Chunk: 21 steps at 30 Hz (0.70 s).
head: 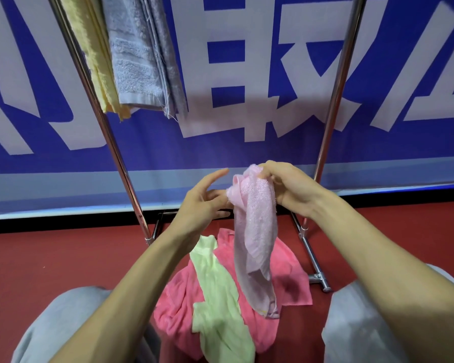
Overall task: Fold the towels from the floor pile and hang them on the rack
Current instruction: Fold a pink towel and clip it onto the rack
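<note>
Right hand (286, 189) fingers pinching pale pink towel (254, 231) top, left hand (202, 205) fingers spread beside it

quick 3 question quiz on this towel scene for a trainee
1. True or false: the right hand pinches the pale pink towel.
2. Which towel lies across the coral towel on the floor? A) green towel B) blue towel C) white towel
3. Fill in: the yellow towel and grey towel hang on the ____.
Key: 1 true; 2 A; 3 rack.
</note>
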Motion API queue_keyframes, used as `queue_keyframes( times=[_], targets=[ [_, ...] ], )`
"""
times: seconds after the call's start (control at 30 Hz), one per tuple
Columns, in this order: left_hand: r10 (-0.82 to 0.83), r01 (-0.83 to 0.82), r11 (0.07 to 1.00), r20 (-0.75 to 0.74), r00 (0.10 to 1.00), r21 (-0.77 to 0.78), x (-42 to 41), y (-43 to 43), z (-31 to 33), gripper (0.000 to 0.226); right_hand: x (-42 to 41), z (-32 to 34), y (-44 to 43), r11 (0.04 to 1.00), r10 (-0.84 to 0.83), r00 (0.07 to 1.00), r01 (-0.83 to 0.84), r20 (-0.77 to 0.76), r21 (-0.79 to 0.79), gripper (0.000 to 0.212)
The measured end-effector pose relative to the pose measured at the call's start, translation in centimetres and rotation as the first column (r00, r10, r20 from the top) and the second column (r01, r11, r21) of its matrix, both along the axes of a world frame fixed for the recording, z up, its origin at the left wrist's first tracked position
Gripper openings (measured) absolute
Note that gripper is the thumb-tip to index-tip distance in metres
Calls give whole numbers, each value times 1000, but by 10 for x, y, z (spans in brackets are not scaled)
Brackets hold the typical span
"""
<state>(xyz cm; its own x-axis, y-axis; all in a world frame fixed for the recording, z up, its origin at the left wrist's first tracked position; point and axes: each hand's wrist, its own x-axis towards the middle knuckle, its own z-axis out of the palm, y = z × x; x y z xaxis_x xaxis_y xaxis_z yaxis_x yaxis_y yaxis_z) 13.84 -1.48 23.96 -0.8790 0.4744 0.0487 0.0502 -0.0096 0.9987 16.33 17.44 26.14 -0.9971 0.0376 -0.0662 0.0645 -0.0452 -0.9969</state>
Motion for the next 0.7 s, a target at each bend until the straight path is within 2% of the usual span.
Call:
queue_keyframes(
  times=[0.07, 0.2, 0.27, 0.33, 0.4, 0.47, 0.5, 0.6, 0.7],
  targets=[
    [-37, 36, 999, -58, 998, -24, 1, -1, 1, 40, 1, 0, 1, 999, 41, 999, -41, -11, 31, 18],
    [36, -58, 994, -208, 977, -97, 3, -1, -1, 10, 5, 0, 4, 998, 53, 999, -53, -6, 29, 28],
    [33, -70, 986, -228, 973, -153, 1, -3, -2, 3, 6, -2, 7, 998, 49, 999, -49, 13, 42, 21],
    [15, -54, 980, -200, 980, -191, 0, -4, -1, 11, 7, -2, 11, 996, 6, 998, -12, 60, 93, 12],
    [37, -84, 971, -206, 978, -224, -1, -6, 0, 13, 5, -8, 16, 947, -109, 991, 82, 72, 309, 19],
    [56, -124, 960, -260, 964, -251, -2, -6, 1, 12, 2, -16, 20, 779, -153, 988, 105, 26, 618, 25],
    [59, -131, 959, -276, 959, -252, -2, -7, 1, 12, 0, -20, 21, 733, -128, 992, 80, 20, 675, 23],
    [57, -136, 955, -287, 956, -264, -2, -7, -1, 11, 0, -24, 15, 758, -63, 998, 59, -18, 650, 17],
    [57, -142, 946, -280, 958, -293, -3, -5, -5, 11, 6, -15, 2, 887, 29, 999, -9, -36, 461, 28]
  ],
)
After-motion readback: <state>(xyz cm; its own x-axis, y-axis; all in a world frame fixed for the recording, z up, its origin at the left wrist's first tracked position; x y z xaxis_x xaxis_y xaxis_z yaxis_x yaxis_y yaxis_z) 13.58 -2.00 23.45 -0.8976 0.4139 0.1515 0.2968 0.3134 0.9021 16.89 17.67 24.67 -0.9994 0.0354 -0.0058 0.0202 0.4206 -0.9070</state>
